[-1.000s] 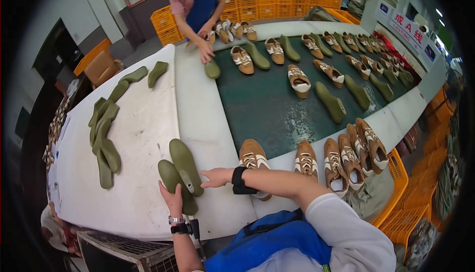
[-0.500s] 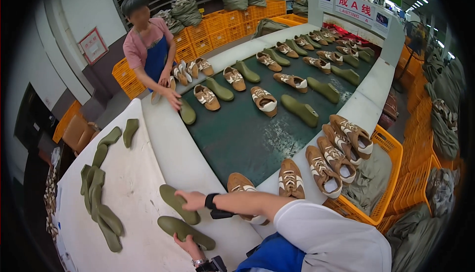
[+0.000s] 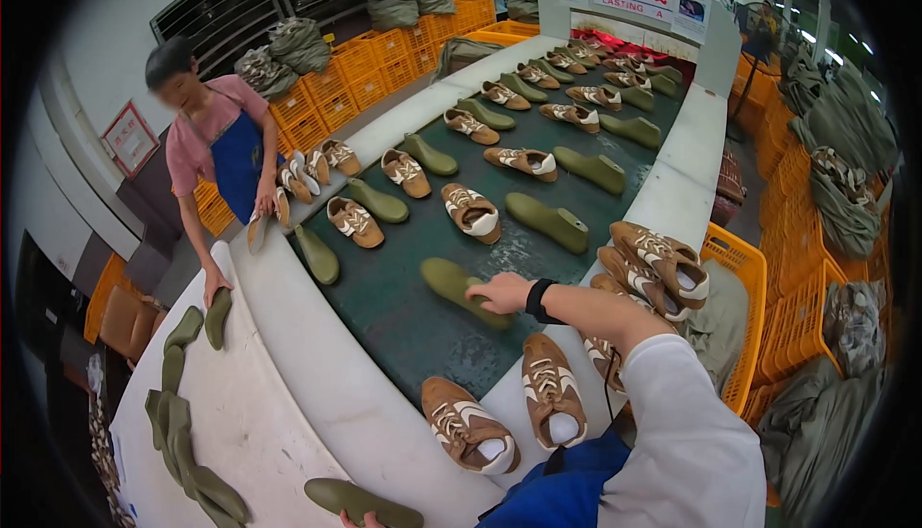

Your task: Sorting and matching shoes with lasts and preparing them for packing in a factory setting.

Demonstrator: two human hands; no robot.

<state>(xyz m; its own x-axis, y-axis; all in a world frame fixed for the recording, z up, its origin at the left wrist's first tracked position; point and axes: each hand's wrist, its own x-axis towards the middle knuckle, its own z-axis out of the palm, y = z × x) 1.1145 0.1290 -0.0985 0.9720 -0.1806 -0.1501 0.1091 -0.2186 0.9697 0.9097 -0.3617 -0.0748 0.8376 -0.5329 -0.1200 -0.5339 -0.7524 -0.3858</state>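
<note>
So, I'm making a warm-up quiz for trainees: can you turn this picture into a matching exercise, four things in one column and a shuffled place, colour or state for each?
1. wearer's right hand
2. wearer's left hand
3. orange crate
4. co-worker's shirt

A. pink
B. at the picture's lower edge
C. on a green shoe last over the dark green belt
D. containing grey-green cloth

Pairs: 1-C; 2-B; 3-D; 4-A

Olive last (image 3: 447, 282) on belt (image 3: 394, 331), another last (image 3: 351, 499) over tabletop (image 3: 279, 437)
</note>
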